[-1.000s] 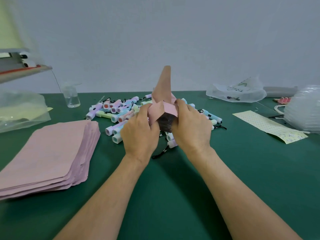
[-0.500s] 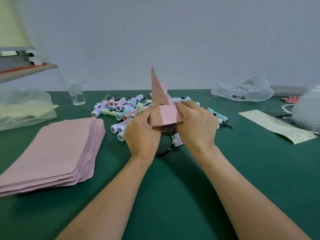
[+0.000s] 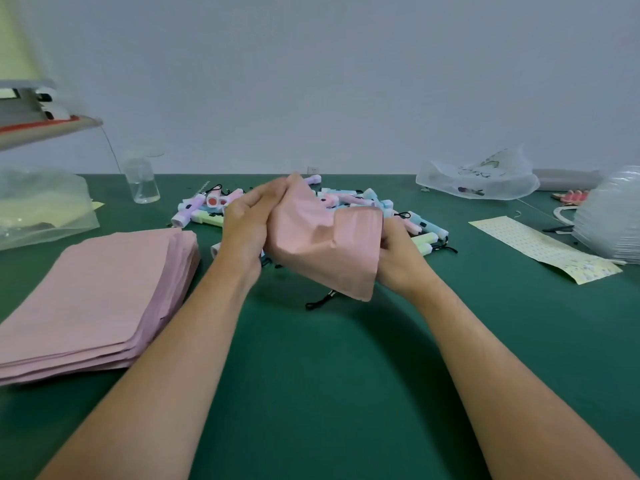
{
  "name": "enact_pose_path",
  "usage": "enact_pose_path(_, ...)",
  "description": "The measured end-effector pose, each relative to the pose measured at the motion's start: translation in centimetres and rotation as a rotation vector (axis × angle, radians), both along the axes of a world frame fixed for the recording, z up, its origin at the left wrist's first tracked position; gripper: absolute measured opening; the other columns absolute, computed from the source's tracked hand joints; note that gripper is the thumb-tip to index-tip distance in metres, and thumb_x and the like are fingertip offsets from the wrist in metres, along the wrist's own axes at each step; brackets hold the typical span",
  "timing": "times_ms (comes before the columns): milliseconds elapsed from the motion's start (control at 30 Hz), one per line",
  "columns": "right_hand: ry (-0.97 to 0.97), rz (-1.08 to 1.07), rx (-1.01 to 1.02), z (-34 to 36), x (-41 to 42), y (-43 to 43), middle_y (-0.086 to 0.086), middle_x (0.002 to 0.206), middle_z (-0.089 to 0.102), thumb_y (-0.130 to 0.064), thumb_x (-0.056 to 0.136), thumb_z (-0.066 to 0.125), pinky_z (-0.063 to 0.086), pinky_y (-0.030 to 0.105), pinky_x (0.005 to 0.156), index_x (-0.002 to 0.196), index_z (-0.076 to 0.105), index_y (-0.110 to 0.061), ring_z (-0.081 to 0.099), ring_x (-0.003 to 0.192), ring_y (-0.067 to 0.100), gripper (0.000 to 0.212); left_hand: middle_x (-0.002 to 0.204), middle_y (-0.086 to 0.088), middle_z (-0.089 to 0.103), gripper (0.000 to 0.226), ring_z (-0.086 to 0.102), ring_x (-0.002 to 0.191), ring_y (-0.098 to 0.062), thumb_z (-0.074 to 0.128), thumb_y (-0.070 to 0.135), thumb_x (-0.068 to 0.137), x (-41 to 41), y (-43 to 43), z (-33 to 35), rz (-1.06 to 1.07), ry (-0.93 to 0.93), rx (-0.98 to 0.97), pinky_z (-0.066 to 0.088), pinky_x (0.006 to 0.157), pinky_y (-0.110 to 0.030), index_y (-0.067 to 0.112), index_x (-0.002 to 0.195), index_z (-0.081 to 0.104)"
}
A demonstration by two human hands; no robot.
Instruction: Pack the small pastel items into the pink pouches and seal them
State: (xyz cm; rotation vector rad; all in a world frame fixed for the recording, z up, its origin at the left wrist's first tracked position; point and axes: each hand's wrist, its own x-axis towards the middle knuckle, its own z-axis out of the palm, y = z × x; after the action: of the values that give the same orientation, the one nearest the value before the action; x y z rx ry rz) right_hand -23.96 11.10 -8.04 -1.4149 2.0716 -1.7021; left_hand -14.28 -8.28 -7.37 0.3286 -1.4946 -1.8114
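I hold one pink pouch (image 3: 322, 237) above the green table (image 3: 329, 375), folded and creased, its lower corner pointing down. My left hand (image 3: 247, 221) grips its left side with the fingers reaching the top corner. My right hand (image 3: 398, 251) grips its right edge, mostly hidden behind the pouch. Behind both hands lies a heap of small pastel items (image 3: 367, 202), purple, blue, pink and yellow-green, with black loops. A black loop (image 3: 320, 301) lies on the table under the pouch. What the pouch contains is hidden.
A stack of flat pink pouches (image 3: 93, 299) lies at the left. A clear cup (image 3: 142, 181) and a plastic bag (image 3: 41, 206) stand at the far left. At the right are a sticker sheet (image 3: 543, 249), a white bag (image 3: 481, 178) and a clear plastic stack (image 3: 613, 220).
The pouch stood upright with its tip pointing up; it has been folded down and turned, and now hangs lower and wider between my hands, which have moved apart.
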Motion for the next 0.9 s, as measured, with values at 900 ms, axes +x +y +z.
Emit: enact_pose_path(900, -0.284, -0.357, 0.036, 0.3, -2.6, 0.8, -0.003, 0.046, 0.045, 0.004, 0.084, 0.052, 0.037, 0.020, 0.038, 0.074, 0.057, 0.001, 0.037, 0.034, 0.011, 0.011, 0.104, -0.010, 0.080, 0.048, 0.068, 0.079, -0.032, 0.085, 0.029, 0.089, 2.0, -0.2, -2.5, 0.025, -0.094, -0.149, 0.063, 0.061, -0.037, 0.014, 0.132, 0.070)
